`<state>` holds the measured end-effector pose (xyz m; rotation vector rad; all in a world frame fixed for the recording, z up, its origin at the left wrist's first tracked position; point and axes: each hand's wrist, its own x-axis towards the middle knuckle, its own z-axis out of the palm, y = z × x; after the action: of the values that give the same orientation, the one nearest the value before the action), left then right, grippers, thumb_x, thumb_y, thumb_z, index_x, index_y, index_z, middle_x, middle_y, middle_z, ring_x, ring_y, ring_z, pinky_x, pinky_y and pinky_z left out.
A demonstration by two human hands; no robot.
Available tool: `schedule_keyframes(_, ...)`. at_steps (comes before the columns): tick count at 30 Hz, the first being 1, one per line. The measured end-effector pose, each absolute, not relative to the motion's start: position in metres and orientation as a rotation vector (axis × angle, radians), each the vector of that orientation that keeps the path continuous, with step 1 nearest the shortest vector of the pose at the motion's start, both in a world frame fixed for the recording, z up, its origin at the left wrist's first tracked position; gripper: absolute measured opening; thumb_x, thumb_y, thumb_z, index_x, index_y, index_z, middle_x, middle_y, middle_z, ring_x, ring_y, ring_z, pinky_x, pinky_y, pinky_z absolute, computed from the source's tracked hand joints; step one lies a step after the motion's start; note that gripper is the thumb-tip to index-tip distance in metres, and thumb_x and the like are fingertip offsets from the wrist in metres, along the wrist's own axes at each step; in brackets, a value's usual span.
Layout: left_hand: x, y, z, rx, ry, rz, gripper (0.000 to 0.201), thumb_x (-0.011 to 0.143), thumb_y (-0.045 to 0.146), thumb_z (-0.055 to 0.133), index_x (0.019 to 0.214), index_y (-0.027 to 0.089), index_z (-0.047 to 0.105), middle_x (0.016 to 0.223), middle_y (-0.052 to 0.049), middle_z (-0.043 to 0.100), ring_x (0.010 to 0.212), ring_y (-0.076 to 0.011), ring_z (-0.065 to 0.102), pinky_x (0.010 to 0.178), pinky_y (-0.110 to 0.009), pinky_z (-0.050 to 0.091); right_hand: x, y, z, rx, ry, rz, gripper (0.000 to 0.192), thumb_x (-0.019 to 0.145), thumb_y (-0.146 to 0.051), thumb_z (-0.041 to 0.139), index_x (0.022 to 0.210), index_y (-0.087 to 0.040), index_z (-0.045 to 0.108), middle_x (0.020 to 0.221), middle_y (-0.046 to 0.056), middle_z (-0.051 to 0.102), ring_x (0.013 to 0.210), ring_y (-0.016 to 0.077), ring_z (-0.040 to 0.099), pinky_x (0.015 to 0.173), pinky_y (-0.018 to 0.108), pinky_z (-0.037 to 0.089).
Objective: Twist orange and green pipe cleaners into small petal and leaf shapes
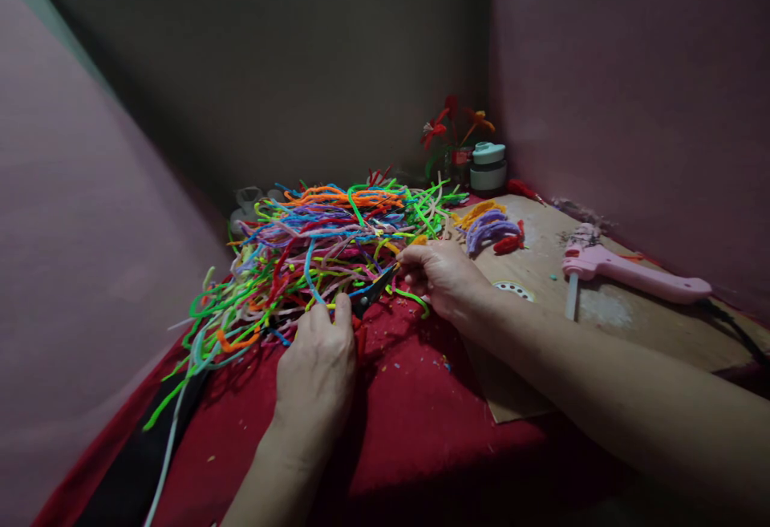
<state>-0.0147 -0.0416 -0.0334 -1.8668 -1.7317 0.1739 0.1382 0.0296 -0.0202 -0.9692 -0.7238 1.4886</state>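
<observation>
My left hand (318, 354) is closed around scissors (378, 289) with dark blades and red handles, most of which the hand covers. The blades point up and right, their tips close to the fingers of my right hand (442, 278). That hand is closed in a pinch; a bit of orange-yellow pipe cleaner (419, 241) shows at its fingertips, mostly hidden. Just beyond both hands spreads a tangled heap of pipe cleaners (337, 230) in many colours. A green pipe cleaner (415, 297) curves out below my right hand.
On the right, a pink hot glue gun (646, 274) lies on a brown board (541, 222), near bundled purple pipe cleaner pieces (486, 228). Behind stand a pale-lidded jar (488, 170) and red flowers (442, 127). Red cloth (409, 423) with scattered fuzz covers the table.
</observation>
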Motion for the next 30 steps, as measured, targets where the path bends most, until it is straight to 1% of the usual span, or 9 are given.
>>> schedule_keyframes(5, -0.014, -0.042, -0.034, -1.88, -1.739, 0.176, 0.04, 0.089, 0.013, 0.029, 0.127, 0.014, 0.044, 0.094, -0.011, 0.054, 0.089, -0.0221, 0.056, 0.061, -0.026, 0.049, 0.138, 0.028, -0.019, -0.96, -0.715, 1.526, 0.018, 0.063, -0.006, 0.053, 0.048, -0.014, 0.049, 0.042, -0.001, 0.05, 0.033, 0.0056, 0.041, 0.031, 0.019, 0.022)
schedule_keyframes(10, -0.014, -0.04, -0.037, -1.902, -1.763, 0.158, 0.038, 0.089, 0.014, 0.03, 0.125, 0.015, 0.044, 0.096, -0.01, 0.055, 0.09, -0.0216, 0.058, 0.059, -0.025, 0.048, 0.137, 0.029, -0.02, -0.908, -0.699, 1.546, 0.017, 0.063, -0.005, 0.053, 0.048, -0.013, 0.049, 0.04, -0.002, 0.049, 0.033, 0.0053, 0.041, 0.031, 0.018, 0.023)
schedule_keyframes(13, -0.017, -0.038, -0.039, -1.96, -1.834, 0.106, 0.036, 0.089, 0.017, 0.033, 0.123, 0.017, 0.045, 0.097, -0.009, 0.056, 0.088, -0.021, 0.059, 0.057, -0.026, 0.048, 0.137, 0.03, -0.021, -0.897, -0.696, 1.551, 0.014, 0.064, -0.005, 0.052, 0.052, -0.012, 0.051, 0.042, -0.001, 0.052, 0.034, 0.0047, 0.042, 0.031, 0.018, 0.023)
schedule_keyframes(15, -0.02, -0.037, -0.04, -2.016, -1.869, 0.06, 0.035, 0.089, 0.017, 0.035, 0.123, 0.017, 0.045, 0.098, -0.008, 0.056, 0.087, -0.0202, 0.06, 0.06, -0.026, 0.049, 0.138, 0.031, -0.02, -0.91, -0.678, 1.556, 0.015, 0.065, -0.004, 0.051, 0.052, -0.012, 0.05, 0.043, -0.001, 0.053, 0.033, 0.0039, 0.041, 0.032, 0.017, 0.023)
schedule_keyframes(18, -0.024, -0.036, -0.041, -2.056, -1.844, 0.018, 0.038, 0.088, 0.017, 0.037, 0.125, 0.016, 0.043, 0.102, -0.01, 0.055, 0.093, -0.0204, 0.058, 0.069, -0.028, 0.049, 0.139, 0.031, -0.018, -0.918, -0.667, 1.55, 0.016, 0.066, -0.004, 0.05, 0.052, -0.012, 0.049, 0.044, -0.001, 0.053, 0.033, 0.0034, 0.04, 0.032, 0.017, 0.023)
schedule_keyframes(22, -0.022, -0.04, -0.04, -1.941, -1.782, 0.075, 0.039, 0.089, 0.018, 0.036, 0.127, 0.016, 0.043, 0.097, -0.01, 0.054, 0.091, -0.0226, 0.056, 0.066, -0.029, 0.049, 0.14, 0.031, -0.017, -0.931, -0.668, 1.527, 0.017, 0.067, -0.005, 0.051, 0.052, -0.013, 0.048, 0.043, -0.001, 0.051, 0.033, 0.0047, 0.041, 0.032, 0.018, 0.023)
schedule_keyframes(26, -0.019, -0.042, -0.039, -1.882, -1.756, 0.102, 0.038, 0.089, 0.016, 0.035, 0.126, 0.015, 0.045, 0.091, -0.009, 0.052, 0.086, -0.022, 0.055, 0.06, -0.027, 0.049, 0.14, 0.032, -0.021, -0.93, -0.685, 1.491, 0.016, 0.066, -0.005, 0.052, 0.053, -0.013, 0.048, 0.043, -0.002, 0.051, 0.033, 0.0053, 0.042, 0.032, 0.019, 0.024)
schedule_keyframes(30, -0.018, -0.042, -0.039, -1.867, -1.753, 0.103, 0.038, 0.088, 0.013, 0.035, 0.125, 0.015, 0.045, 0.091, -0.008, 0.052, 0.086, -0.0218, 0.055, 0.06, -0.027, 0.049, 0.139, 0.032, -0.022, -0.931, -0.703, 1.484, 0.015, 0.066, -0.005, 0.052, 0.053, -0.013, 0.049, 0.044, -0.002, 0.051, 0.033, 0.0052, 0.042, 0.032, 0.019, 0.024)
